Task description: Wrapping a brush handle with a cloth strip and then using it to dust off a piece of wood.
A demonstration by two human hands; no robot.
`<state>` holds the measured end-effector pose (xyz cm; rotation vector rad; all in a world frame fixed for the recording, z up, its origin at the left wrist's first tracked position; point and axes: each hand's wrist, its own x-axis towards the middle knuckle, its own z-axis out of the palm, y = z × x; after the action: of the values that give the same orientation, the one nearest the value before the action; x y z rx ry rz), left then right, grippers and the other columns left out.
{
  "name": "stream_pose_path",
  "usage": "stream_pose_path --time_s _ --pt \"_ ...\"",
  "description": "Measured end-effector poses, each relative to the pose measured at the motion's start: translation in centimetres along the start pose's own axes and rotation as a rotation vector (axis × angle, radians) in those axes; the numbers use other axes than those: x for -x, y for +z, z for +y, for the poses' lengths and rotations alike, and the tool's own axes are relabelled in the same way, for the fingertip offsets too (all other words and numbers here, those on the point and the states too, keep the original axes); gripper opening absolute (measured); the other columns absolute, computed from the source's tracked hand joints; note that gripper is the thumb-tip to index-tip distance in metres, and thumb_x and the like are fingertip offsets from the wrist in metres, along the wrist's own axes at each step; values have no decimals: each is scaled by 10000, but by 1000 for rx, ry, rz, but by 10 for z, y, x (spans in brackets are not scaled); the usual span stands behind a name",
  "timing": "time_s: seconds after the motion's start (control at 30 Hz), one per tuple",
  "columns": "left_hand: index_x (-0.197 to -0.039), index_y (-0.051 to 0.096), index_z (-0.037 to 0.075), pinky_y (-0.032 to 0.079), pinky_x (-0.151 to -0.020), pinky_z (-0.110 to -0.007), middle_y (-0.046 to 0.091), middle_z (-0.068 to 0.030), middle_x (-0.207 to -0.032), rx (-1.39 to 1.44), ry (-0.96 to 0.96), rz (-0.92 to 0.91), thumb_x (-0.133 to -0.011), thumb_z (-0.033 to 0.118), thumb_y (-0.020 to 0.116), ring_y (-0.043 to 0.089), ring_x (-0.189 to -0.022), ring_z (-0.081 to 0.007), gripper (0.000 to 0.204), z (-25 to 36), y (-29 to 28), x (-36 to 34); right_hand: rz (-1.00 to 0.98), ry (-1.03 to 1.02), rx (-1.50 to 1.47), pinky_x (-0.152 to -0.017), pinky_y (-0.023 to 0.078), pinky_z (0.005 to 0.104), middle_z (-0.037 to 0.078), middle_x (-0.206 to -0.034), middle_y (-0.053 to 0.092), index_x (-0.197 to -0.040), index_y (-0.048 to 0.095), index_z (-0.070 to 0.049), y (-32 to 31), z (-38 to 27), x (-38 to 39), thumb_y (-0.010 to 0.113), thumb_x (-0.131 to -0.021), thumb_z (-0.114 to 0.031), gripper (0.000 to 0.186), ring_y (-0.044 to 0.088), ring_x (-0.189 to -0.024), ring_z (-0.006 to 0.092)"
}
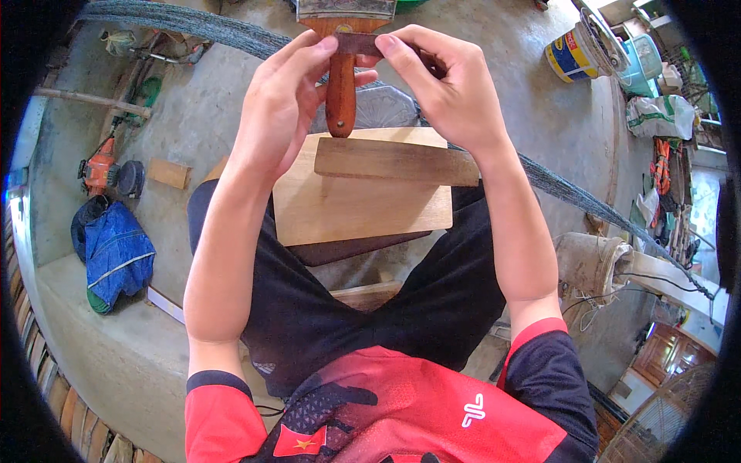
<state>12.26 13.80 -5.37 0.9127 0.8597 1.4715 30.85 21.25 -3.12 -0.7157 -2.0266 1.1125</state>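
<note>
At the top centre, my left hand [285, 104] and my right hand [443, 85] pinch a small dark brown strip [356, 43] between thumbs and fingers. It lies across a wide tool [340, 108] with a metal head and an upright wooden handle; some left fingers curl behind that handle. Below it, a long brown wooden piece [390, 162] lies on a pale wooden board [355, 216] over my lap, with a darker board [347, 251] underneath.
A blue-grey netted rope [575, 201] runs diagonally behind my arms. On the left are an orange motor tool [99, 166], a blue bundle [117, 251] and a cardboard piece [168, 173]. A bucket [576, 54], a white sack [660, 116] and clutter line the right side.
</note>
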Motion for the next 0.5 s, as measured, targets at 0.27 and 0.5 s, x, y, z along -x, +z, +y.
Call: stream_pose_path --time_s 0.27,0.5 --pt "-1290 632 -2 575 -929 -353 749 -128 -1114 -153 32 92 -1051 219 614 733 -996 -209 326 -6 0 -1 55 -66 76 -596 487 267 104 -767 720 -1010 755 20 1 11 -2 710 -976 -208 235 607 -646 105" --pt "-1279 651 13 581 -913 -348 752 -125 -1111 -169 32 133 -1052 207 606 739 -1001 -209 302 -4 -3 -2 126 -163 116 -649 464 203 4 -831 712 -1065 756 -12 5 20 -2 728 -974 -174 188 591 -743 34"
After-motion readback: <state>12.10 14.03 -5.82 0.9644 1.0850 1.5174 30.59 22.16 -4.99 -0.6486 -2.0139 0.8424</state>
